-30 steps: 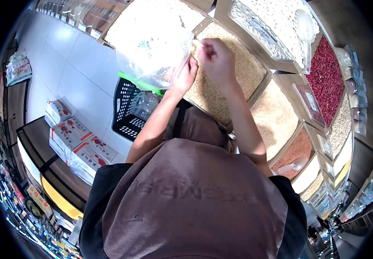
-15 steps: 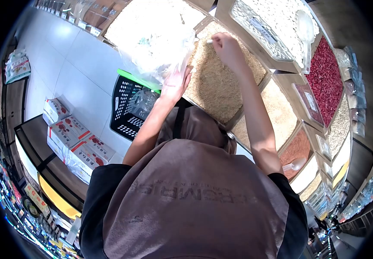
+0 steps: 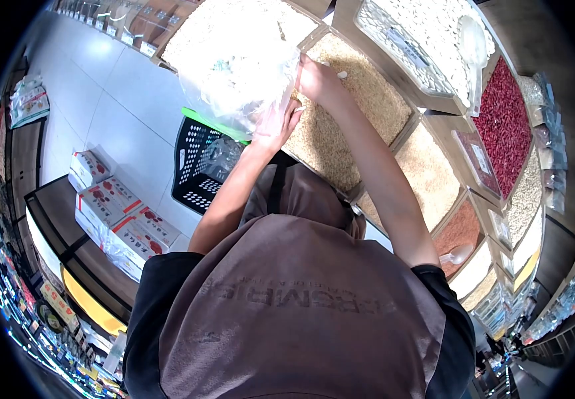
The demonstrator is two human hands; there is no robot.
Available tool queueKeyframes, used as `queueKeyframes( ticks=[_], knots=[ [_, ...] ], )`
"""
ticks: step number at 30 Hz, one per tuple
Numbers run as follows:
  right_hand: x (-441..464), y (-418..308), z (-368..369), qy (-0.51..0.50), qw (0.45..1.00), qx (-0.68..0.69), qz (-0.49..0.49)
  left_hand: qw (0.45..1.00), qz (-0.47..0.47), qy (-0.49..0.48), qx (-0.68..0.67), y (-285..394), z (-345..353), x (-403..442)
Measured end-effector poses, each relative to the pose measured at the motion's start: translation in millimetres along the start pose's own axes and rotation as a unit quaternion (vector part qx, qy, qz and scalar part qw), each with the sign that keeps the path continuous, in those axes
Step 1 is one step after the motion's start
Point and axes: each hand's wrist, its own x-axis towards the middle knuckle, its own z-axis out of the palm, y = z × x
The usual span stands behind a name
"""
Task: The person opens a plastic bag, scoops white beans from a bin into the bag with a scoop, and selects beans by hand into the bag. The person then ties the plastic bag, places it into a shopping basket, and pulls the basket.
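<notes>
A clear plastic bag (image 3: 234,86), washed out by glare, hangs over the corner of a bin of pale grain. My left hand (image 3: 277,126) grips the lower right side of the bag. At its upper right edge, my right hand (image 3: 315,78) is closed, and its fingertips touch the bag; what they may pinch is too small to tell. Beneath both hands lies a bin of tan grain (image 3: 340,143). A small white piece (image 3: 342,75) rests on that grain, just right of my right hand.
A black basket (image 3: 189,163) with a green handle stands below the bag. White beans (image 3: 404,40), red beans (image 3: 503,126), pale grain (image 3: 424,173) and reddish grain (image 3: 459,233) fill bins at the right. Printed boxes (image 3: 111,203) are stacked at the left.
My right hand went out to the right over the tan grain, then came back to the bag's edge. The white piece now lies on the grain. My left hand shifted slightly down and left.
</notes>
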Motion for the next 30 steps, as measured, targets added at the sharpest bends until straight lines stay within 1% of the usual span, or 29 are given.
queueKeyframes(
  ticks=[3,4,6,8,9,10,12,14,15,16,18,19,21,22,23,24,26,27,28,29,30],
  knots=[
    [-4,-7,-9,-0.047,0.998,-0.033,0.023,0.999,0.017,0.027,0.012,3,2,-2],
    [-6,-8,-9,-0.049,0.998,-0.015,0.030,0.999,0.018,0.026,0.012,12,-4,-5],
    [-8,-10,-10,-0.050,0.998,0.003,0.036,0.990,-0.047,-0.069,-0.112,39,-25,-21],
    [-9,-5,-10,-0.025,0.992,-0.115,-0.040,0.980,-0.042,-0.020,-0.193,82,-67,-25],
    [-7,1,-8,-0.025,0.993,-0.113,-0.039,0.971,-0.077,-0.019,-0.227,98,-86,-26],
    [-3,9,-4,-0.016,0.997,-0.064,-0.036,0.971,-0.078,-0.020,-0.226,106,-102,-21],
    [-3,13,-3,-0.009,0.999,-0.015,-0.038,0.972,-0.085,0.124,-0.179,118,-132,-12],
    [-8,10,-10,0.048,0.989,-0.063,-0.128,0.974,-0.150,0.152,-0.076,107,-155,5],
    [-11,10,-14,0.078,0.982,-0.074,-0.153,0.976,-0.140,0.166,-0.029,90,-155,13],
    [-18,0,-22,0.077,0.982,-0.075,-0.155,0.975,-0.130,0.180,0.017,77,-155,20],
    [-36,-20,-43,0.061,0.998,0.016,0.002,0.974,-0.137,0.179,0.009,69,-159,22],
    [-42,-24,-52,0.062,0.998,0.013,0.002,0.974,-0.143,0.174,0.000,69,-161,25],
    [-58,-27,-69,0.125,0.988,0.090,0.030,0.976,-0.152,0.158,-0.011,82,-174,20],
    [-69,-32,-76,0.122,0.988,0.088,0.030,0.976,-0.161,0.142,-0.018,88,-180,14],
    [-81,-39,-84,0.129,0.981,0.146,-0.023,0.973,-0.152,0.163,-0.058,93,-179,8],
    [-94,-49,-92,0.136,0.967,0.203,-0.075,0.973,-0.154,0.163,-0.058,95,-178,2],
    [-121,-96,-100,0.071,0.970,0.182,-0.145,0.975,-0.195,-0.002,-0.110,97,-168,-12],
    [-114,-107,-89,0.075,0.970,0.184,-0.142,0.975,-0.174,-0.045,-0.131,97,-153,-18],
    [-100,-118,-79,0.103,0.954,0.145,-0.242,0.980,-0.128,-0.077,-0.132,100,-141,-22],
    [-91,-125,-72,0.130,0.927,0.102,-0.338,0.973,-0.129,-0.102,-0.161,105,-125,-27],
    [-88,-128,-69,0.134,0.927,0.102,-0.335,0.965,-0.132,-0.126,-0.190,111,-111,-29]
  ],
)
